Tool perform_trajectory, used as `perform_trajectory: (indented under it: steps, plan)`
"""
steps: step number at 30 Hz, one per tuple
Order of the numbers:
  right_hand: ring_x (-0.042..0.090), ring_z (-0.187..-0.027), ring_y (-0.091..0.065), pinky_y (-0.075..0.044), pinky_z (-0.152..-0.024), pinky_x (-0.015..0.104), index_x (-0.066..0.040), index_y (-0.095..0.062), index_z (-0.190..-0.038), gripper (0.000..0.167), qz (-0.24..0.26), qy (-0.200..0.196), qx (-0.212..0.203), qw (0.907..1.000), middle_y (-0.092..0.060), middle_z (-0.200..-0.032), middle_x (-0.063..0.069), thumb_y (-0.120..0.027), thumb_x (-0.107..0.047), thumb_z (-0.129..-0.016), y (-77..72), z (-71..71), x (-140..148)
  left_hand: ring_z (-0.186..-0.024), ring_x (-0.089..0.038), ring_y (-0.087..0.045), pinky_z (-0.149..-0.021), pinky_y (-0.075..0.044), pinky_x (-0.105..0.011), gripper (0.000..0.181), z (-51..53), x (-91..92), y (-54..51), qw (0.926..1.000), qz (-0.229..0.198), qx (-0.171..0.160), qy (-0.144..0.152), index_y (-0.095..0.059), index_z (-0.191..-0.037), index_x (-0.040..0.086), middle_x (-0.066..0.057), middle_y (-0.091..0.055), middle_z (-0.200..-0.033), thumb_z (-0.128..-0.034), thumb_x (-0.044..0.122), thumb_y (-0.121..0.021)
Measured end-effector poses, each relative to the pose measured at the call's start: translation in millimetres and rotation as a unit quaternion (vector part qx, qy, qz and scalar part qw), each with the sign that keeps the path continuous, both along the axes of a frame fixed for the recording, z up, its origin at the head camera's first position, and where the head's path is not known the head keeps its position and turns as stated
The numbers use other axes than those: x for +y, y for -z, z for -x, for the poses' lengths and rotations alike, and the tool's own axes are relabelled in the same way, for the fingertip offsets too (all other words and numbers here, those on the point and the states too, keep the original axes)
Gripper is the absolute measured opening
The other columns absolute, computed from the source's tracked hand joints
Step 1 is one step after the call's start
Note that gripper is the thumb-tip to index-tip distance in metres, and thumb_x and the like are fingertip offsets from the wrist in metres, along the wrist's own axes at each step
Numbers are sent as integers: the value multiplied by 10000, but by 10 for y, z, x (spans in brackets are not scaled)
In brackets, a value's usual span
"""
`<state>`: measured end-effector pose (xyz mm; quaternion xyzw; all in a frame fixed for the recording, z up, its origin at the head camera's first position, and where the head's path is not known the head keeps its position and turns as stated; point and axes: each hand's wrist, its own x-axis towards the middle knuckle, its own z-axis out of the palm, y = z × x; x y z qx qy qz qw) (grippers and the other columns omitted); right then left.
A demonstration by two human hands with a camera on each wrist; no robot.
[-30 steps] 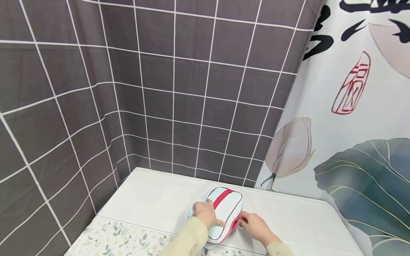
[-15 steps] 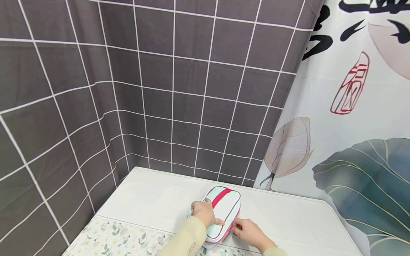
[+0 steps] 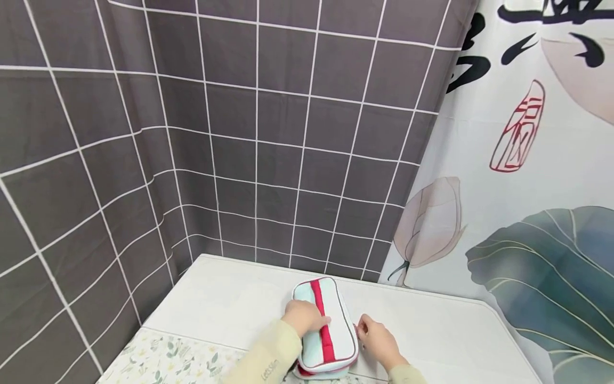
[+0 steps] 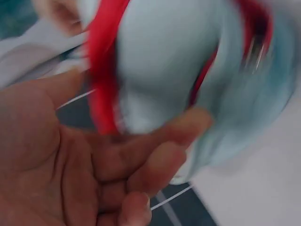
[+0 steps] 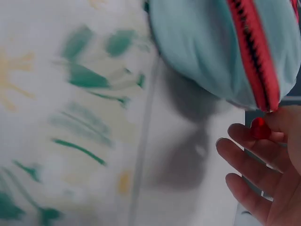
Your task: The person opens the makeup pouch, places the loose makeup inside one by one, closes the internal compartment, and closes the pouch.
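A pale blue and white zippered pencil case [image 3: 339,328] with a red band is held tilted over the near-middle of the table. My left hand [image 3: 303,318] grips its left side, thumb on the red band; the left wrist view is blurred, with fingers under the case [image 4: 160,61]. At the case's right edge, my right hand [image 3: 379,341] pinches a shiny red zipper pull [image 5: 260,128] between thumb and forefinger. Its other fingers [image 5: 251,162] are spread loosely. The red zipper [image 5: 254,56] runs shut down to the pull in the right wrist view. The case's contents are hidden.
The white table [image 3: 230,288] has a flower-patterned cloth [image 3: 177,357] along its near left part. A dark grey curtain with white grid lines [image 3: 283,160] hangs behind and to the left. A white printed curtain [image 3: 479,224] hangs at the right.
The pencil case has turned counterclockwise, its far end swinging left. My left thumb has shifted onto the red band. My right hand came nearer, then moved slightly back outward along the case's edge.
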<state>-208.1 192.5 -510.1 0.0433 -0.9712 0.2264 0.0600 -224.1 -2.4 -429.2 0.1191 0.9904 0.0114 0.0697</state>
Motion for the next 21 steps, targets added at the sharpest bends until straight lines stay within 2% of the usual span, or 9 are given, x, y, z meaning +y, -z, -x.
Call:
perform_trajectory:
  steps: [2,4,6,9,10,12,13,15,21]
  plan:
    - [74,-523,-444,-373,-480,251,-117,-521,-801,105,25,126,2,9999,-501,-635,-61,-596,-131,-872,-29,63,9,-794,-183,-586,-708,-467,-364,312,54,-80,-99,9979,178,266,566,-679,-939,89,-61,-656,-902,-821,374,-630]
    - [76,-541,-459,-390,-491,252,-97,-550,-826,74,56,141,6,9999,-535,-673,-42,-607,-121,-866,-51,114,15,-949,-167,-578,-763,-469,-365,264,113,-143,-119,9840,652,841,1430,-651,-1091,190,-4,-639,-1054,-835,246,-622]
    - [76,-568,-476,-408,-512,261,-81,-591,-855,44,99,123,-4,9999,-573,-716,-27,-618,-116,-858,-58,143,21,-1124,-156,-510,-839,-456,-352,411,158,-167,-62,9475,1426,1564,2397,-537,-1263,303,57,-558,-1236,-865,206,-575]
    - [94,-609,-511,-435,-548,309,-75,-649,-869,50,104,33,66,9999,-631,-765,7,-636,-116,-842,-42,153,33,-1309,-71,-316,-956,-386,-334,505,196,-138,116,8652,2581,2443,3536,-325,-1373,485,196,-342,-1425,-930,272,-438]
    - [103,-624,-522,-441,-559,328,-86,-661,-859,44,97,16,104,9999,-639,-768,6,-640,-120,-839,-35,150,39,-1313,-40,-296,-971,-369,-321,498,217,-126,189,8447,2777,2569,3785,-297,-1372,510,232,-319,-1426,-936,296,-407]
    - [118,-651,-547,-455,-581,358,-110,-670,-835,39,-32,-45,151,9999,-652,-781,1,-644,-140,-840,-35,141,47,-1299,3,-295,-986,-354,-303,478,241,-113,262,8225,2963,2542,4136,-288,-1360,530,262,-318,-1411,-943,332,-408]
    - [128,-657,-559,-461,-584,368,-123,-668,-820,40,-127,-85,193,9997,-655,-784,-2,-647,-151,-840,-47,134,49,-1287,12,-312,-982,-357,-297,475,251,-120,278,8192,2911,2498,4264,-314,-1347,529,265,-341,-1396,-934,333,-443]
    - [135,-666,-572,-468,-589,373,-147,-657,-795,51,-382,-185,307,9986,-646,-781,-17,-647,-168,-840,-78,118,53,-1260,10,-355,-980,-359,-289,525,276,-143,269,8251,2667,2253,4441,-377,-1317,511,251,-400,-1357,-869,338,-592]
    - [98,-624,-529,-461,-570,335,-165,-633,-781,73,-967,-422,532,9930,-599,-752,-47,-637,-182,-851,-157,106,72,-1181,-12,-446,-985,-347,-296,781,296,-197,162,8560,2037,1561,4488,-472,-1283,462,218,-499,-1269,-598,397,-842]
